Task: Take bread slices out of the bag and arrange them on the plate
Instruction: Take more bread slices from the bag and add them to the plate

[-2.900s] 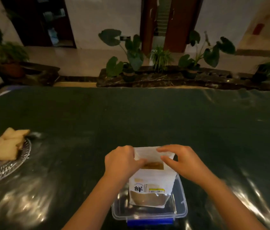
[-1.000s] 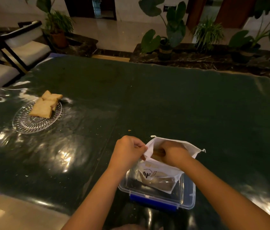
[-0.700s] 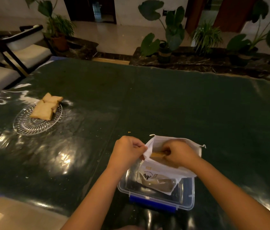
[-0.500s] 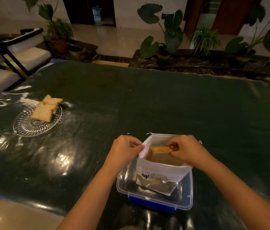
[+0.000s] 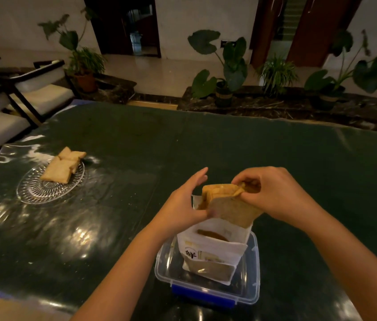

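A white bread bag (image 5: 213, 249) stands upright in a clear plastic box (image 5: 251, 290) near the table's front edge. A brown bread slice (image 5: 229, 206) sticks up out of the bag's mouth. My right hand (image 5: 268, 192) pinches the slice's top right corner. My left hand (image 5: 183, 205) touches the slice's left edge with its thumb, the fingers spread beside it. Far to the left, a clear glass plate (image 5: 44, 193) carries two bread slices (image 5: 63, 166) that overlap each other.
The table (image 5: 206, 144) is covered with dark green glossy plastic. White-cushioned chairs (image 5: 21, 100) stand past its left edge. Potted plants (image 5: 224, 72) line a dark ledge behind the far edge.
My right hand has pulled the slice up and mostly out of the bag. My left hand has let go of the bag's rim and now rests against the slice.
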Demonstrator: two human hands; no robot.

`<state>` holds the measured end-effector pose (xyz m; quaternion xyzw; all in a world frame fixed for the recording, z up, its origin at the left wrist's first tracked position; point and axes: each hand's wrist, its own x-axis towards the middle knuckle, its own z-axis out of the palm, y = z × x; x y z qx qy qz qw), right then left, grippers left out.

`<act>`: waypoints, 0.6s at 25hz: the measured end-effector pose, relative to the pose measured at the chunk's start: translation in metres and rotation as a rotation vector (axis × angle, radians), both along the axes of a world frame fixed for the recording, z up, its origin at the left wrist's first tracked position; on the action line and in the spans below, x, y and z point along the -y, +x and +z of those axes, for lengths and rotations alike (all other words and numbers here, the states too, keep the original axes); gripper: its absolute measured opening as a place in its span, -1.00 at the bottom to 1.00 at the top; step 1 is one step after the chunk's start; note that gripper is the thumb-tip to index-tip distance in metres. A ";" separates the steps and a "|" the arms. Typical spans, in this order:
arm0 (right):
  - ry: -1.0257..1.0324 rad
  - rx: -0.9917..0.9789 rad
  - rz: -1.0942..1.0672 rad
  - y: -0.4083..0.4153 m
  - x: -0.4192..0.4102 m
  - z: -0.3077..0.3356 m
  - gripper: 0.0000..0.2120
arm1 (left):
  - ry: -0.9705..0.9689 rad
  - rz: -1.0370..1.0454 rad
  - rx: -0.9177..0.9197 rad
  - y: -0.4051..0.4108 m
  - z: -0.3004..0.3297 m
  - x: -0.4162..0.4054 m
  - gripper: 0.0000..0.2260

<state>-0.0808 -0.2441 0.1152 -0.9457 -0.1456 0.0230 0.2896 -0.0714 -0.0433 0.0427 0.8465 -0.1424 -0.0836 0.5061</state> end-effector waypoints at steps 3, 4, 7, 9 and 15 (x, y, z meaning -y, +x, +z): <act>0.020 0.056 0.019 0.005 0.004 0.016 -0.85 | -0.150 0.065 0.095 0.001 0.008 0.005 -0.61; 0.035 0.062 0.026 0.008 0.004 0.019 -0.84 | -0.194 0.088 0.117 0.000 0.012 0.006 -0.71; 0.128 0.076 0.030 0.024 0.001 0.030 -0.72 | -0.320 0.155 0.166 0.002 0.028 0.001 -0.76; 0.258 0.065 0.031 0.033 -0.007 0.035 -0.59 | -0.368 0.193 0.191 0.003 0.037 -0.009 -0.76; 0.773 -0.245 0.032 0.047 -0.061 0.008 -0.36 | -0.502 0.357 0.194 0.003 0.044 -0.077 -0.82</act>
